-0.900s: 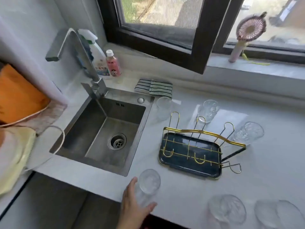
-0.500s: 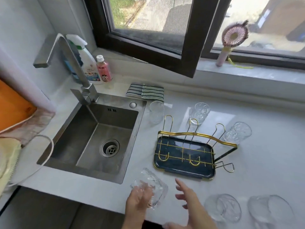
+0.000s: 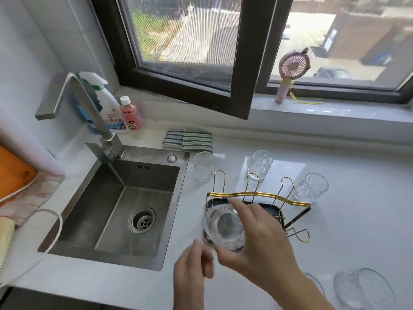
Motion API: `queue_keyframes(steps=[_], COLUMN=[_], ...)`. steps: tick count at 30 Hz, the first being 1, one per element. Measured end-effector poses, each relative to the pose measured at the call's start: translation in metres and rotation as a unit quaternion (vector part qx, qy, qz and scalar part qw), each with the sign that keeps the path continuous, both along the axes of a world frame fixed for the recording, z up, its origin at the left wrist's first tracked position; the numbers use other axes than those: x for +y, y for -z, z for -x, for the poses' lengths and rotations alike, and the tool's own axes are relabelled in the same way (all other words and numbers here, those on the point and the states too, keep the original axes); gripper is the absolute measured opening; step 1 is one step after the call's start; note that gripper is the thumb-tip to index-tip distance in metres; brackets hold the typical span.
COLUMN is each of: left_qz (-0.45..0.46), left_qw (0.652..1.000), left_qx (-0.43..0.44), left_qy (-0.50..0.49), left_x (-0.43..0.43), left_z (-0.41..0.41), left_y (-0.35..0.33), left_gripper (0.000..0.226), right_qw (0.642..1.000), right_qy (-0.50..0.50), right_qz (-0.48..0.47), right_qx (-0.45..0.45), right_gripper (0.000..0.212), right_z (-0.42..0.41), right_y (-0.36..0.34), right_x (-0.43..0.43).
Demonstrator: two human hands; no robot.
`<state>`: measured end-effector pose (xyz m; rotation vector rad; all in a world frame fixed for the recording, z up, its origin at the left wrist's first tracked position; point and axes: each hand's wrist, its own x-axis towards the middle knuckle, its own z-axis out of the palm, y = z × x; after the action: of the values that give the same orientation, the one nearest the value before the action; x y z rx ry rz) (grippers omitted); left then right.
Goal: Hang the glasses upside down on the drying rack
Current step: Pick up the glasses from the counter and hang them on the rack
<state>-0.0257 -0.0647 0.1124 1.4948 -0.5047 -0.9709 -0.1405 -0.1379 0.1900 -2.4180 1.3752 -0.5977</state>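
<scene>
The right hand (image 3: 261,240) grips a clear glass (image 3: 224,227) by its sides, fingers (image 3: 242,209) wrapped round it, over the near-left corner of the drying rack (image 3: 259,194), probably to bring it onto a gold wire prong. Whether it is mouth-down I cannot tell. The left hand (image 3: 192,268) hovers beside, fingers loosely apart and empty. Three more glasses stand upright on the tabletop (image 3: 357,220) behind the rack, where the prongs are all bare.
</scene>
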Motion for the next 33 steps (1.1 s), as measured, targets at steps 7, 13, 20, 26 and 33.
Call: queue_keyframes(steps=[7, 13, 20, 26, 33], left_qz=[-0.027, -0.042, -0.09, -0.249, -0.273], left_qw=[0.936, 0.913, 0.928, 0.911, 0.779], left_qx=[-0.327, -0.343, -0.301, -0.225, 0.078], left_qy=[0.128, 0.216, 0.2, 0.24, 0.559], left_x=[-0.014, -0.025, -0.018, 0.013, 0.011], left_z=[-0.015, -0.024, -0.022, -0.019, -0.011], left_y=[0.021, 0.035, 0.041, 0.091, 0.069], left_gripper=[0.082, 0.094, 0.103, 0.1, 0.073], right_qw=[0.989, 0.985, 0.999, 0.934, 0.874], right_qy=[-0.029, -0.064, -0.002, 0.255, 0.257], right_qz=[-0.065, -0.102, -0.023, -0.249, -0.406], right_qx=[0.128, 0.12, -0.039, 0.027, -0.072], right_gripper=[0.087, 0.097, 0.056, 0.077, 0.081], right_z=[-0.019, -0.019, 0.055, 0.15, 0.151], right_y=[0.045, 0.056, 0.048, 0.104, 0.131], right_x=[-0.02, -0.021, 0.012, 0.039, 0.044])
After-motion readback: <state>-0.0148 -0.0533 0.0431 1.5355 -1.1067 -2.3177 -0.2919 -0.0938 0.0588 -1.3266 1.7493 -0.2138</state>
